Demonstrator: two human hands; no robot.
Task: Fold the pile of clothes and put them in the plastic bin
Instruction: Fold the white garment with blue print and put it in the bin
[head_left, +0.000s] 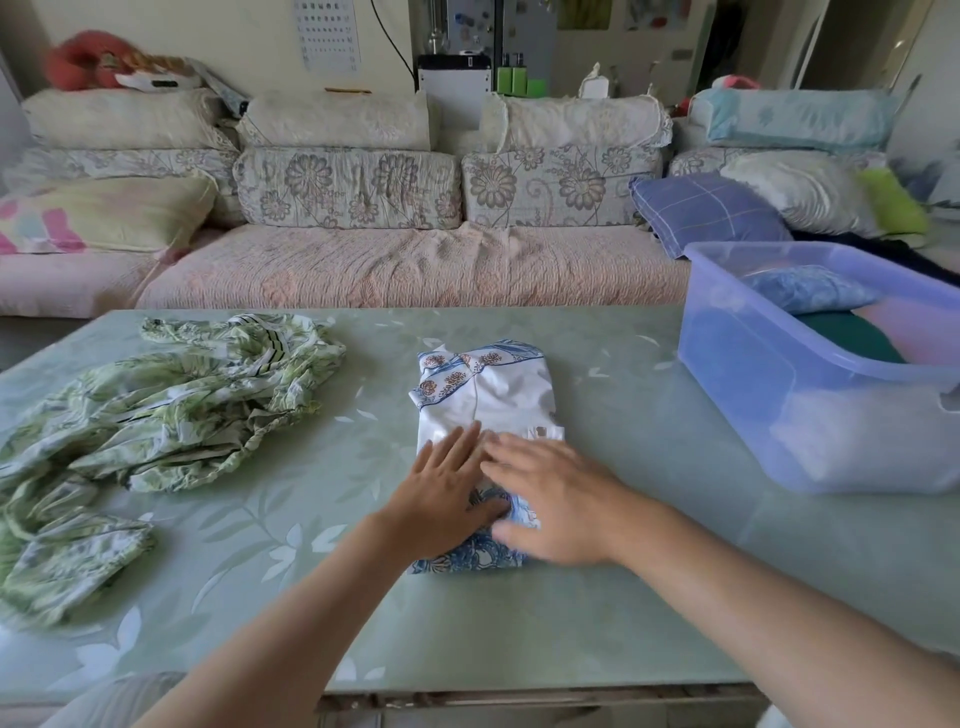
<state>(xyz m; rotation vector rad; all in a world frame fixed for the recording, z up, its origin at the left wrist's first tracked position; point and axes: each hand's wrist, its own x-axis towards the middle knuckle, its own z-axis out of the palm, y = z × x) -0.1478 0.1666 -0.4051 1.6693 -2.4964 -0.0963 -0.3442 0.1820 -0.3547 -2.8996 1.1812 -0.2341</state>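
– Behind our green leaf-patterned surface runs a long floral sofa, with a blue checked pillow at its right end.

– And where do we see the clothes from the head view?

– We have a folded white garment with blue and orange print lying mid-surface in front of us. A crumpled green leafy pile sprawls well apart on the left.

– Our hands?

– Our left grip lies flat on the garment's near half, fingers straight and slightly apart, clamped on nothing. Our right grip rests just beside it on the same cloth, fingers also spread flat, a little blurred.

– The bin?

– We see the clear plastic bin at the right edge of the surface. Inside it are a blue patterned bundle and a dark green piece.
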